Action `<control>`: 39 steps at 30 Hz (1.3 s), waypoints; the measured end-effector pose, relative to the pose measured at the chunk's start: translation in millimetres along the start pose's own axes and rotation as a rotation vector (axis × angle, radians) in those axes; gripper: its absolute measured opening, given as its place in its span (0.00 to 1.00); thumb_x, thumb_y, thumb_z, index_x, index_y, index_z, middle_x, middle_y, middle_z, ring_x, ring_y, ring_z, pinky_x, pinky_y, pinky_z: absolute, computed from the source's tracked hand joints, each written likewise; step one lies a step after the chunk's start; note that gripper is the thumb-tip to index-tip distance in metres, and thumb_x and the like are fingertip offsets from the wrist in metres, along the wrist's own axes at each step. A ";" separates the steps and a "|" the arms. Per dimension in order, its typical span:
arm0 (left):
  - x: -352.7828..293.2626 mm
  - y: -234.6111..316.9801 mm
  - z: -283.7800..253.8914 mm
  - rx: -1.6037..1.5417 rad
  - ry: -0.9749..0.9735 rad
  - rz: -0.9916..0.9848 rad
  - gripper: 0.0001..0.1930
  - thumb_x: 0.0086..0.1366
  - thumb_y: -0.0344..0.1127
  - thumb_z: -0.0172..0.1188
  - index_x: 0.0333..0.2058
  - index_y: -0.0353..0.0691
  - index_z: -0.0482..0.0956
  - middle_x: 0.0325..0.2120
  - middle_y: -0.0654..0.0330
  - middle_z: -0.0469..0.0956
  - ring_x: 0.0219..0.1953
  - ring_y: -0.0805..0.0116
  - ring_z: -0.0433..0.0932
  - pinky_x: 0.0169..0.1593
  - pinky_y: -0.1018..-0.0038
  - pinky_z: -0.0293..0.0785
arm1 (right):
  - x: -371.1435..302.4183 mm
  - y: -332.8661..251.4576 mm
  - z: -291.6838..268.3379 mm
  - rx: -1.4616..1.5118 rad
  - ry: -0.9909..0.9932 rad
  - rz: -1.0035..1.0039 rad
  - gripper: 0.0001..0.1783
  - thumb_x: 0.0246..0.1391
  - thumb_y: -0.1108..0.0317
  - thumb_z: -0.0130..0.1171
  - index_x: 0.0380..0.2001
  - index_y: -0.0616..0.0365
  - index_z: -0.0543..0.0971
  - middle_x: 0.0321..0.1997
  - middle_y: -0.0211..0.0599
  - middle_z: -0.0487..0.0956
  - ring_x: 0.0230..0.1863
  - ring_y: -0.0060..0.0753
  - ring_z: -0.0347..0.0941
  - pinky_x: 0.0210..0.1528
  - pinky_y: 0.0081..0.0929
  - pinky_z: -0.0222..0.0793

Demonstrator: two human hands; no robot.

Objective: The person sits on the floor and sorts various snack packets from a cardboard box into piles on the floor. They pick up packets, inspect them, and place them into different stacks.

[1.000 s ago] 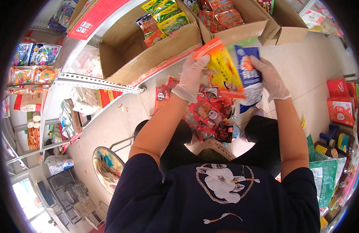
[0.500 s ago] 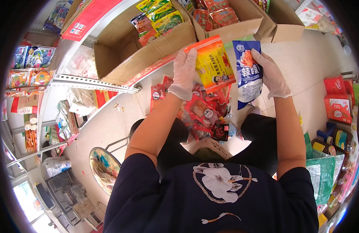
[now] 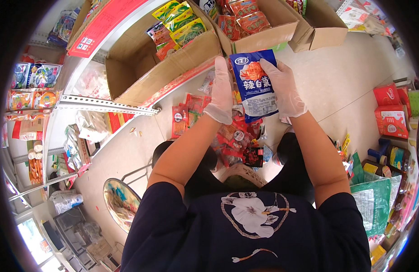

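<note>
My right hand [image 3: 288, 88], in a clear glove, grips a blue packet [image 3: 254, 102] with a picture of red food, its thumb across the front near the top corner. The packet is held upright at chest height. My gloved left hand [image 3: 221, 90] is right beside its left edge, fingers stretched upward and holding nothing that I can see. A strip of a yellow-orange packet [image 3: 237, 97] shows between them, mostly hidden behind the blue one. Below, between my legs, lies a pile of red snack packets [image 3: 232, 136] with a black packet [image 3: 253, 156] on it.
Ahead stand cardboard boxes [image 3: 141, 84] holding yellow-green and red packets. A metal shelf [image 3: 105, 103] with goods runs along the left. A round stool [image 3: 122, 201] stands by my left leg. Red boxes [image 3: 391, 121] and a green bag [image 3: 372, 204] are on the right.
The blue packet has moved left, close to my left hand. The yellow-orange packet, before in my left hand, is now mostly out of sight, and the left hand has straightened.
</note>
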State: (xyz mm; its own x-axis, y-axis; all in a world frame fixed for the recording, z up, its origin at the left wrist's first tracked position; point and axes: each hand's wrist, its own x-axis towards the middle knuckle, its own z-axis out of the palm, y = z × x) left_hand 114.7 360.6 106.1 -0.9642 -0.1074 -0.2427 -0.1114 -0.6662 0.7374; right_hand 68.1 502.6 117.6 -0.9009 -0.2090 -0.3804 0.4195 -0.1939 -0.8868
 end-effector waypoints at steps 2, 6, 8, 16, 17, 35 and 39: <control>1.5 -7.0 -3.2 0.177 0.116 0.087 0.20 0.66 0.49 0.51 0.46 0.38 0.72 0.40 0.61 0.77 0.40 0.71 0.76 0.45 0.75 0.74 | -0.8 0.5 6.0 -0.054 -0.003 -0.055 0.17 0.54 0.61 0.58 0.41 0.64 0.76 0.28 0.32 0.79 0.23 0.21 0.75 0.26 0.20 0.71; 2.6 -17.2 -0.5 0.234 0.160 0.186 0.15 0.65 0.43 0.56 0.42 0.37 0.74 0.36 0.63 0.77 0.35 0.75 0.76 0.38 0.77 0.74 | -2.8 4.5 13.5 -0.045 -0.013 -0.138 0.18 0.52 0.65 0.60 0.43 0.65 0.74 0.35 0.35 0.78 0.32 0.21 0.74 0.34 0.20 0.71; 3.6 -19.7 -5.4 0.326 0.177 0.266 0.14 0.65 0.42 0.55 0.40 0.37 0.75 0.34 0.65 0.77 0.34 0.77 0.75 0.37 0.78 0.74 | -0.8 6.4 16.4 -0.106 0.017 -0.162 0.18 0.51 0.69 0.61 0.45 0.66 0.73 0.41 0.38 0.77 0.39 0.22 0.73 0.40 0.20 0.70; 9.7 -10.8 -13.9 0.393 0.169 0.416 0.15 0.66 0.43 0.53 0.37 0.35 0.75 0.30 0.64 0.77 0.32 0.75 0.71 0.38 0.74 0.70 | 21.0 -3.0 -3.9 -0.198 0.080 -0.432 0.24 0.50 0.69 0.62 0.51 0.61 0.70 0.36 0.33 0.77 0.38 0.21 0.72 0.42 0.21 0.69; 9.7 -4.5 -15.5 0.378 0.139 0.431 0.16 0.67 0.43 0.52 0.36 0.33 0.75 0.29 0.62 0.76 0.31 0.73 0.69 0.39 0.72 0.68 | 24.1 -3.0 -10.5 -0.371 0.099 -0.573 0.27 0.48 0.67 0.64 0.52 0.57 0.70 0.37 0.35 0.78 0.40 0.27 0.72 0.44 0.24 0.68; -2.0 19.5 -23.0 1.148 0.131 0.659 0.14 0.64 0.44 0.52 0.37 0.38 0.75 0.27 0.48 0.76 0.34 0.53 0.77 0.38 0.64 0.71 | 10.6 -18.6 -25.5 -0.618 -0.254 -0.201 0.13 0.47 0.63 0.63 0.31 0.64 0.81 0.29 0.32 0.79 0.33 0.21 0.72 0.39 0.20 0.66; 6.0 17.5 -30.8 0.757 0.225 0.601 0.14 0.66 0.41 0.50 0.40 0.34 0.75 0.30 0.54 0.78 0.33 0.64 0.76 0.41 0.71 0.70 | 7.0 -20.0 -24.8 -0.244 -0.243 -0.187 0.23 0.54 0.56 0.60 0.44 0.66 0.75 0.40 0.33 0.78 0.40 0.19 0.70 0.45 0.20 0.65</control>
State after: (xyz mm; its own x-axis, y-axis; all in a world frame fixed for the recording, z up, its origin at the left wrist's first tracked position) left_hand 114.5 325.5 98.2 -0.8512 -0.4628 0.2476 0.1812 0.1836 0.9662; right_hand 50.6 528.8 126.2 -0.8943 -0.4182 -0.1593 0.1856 -0.0227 -0.9824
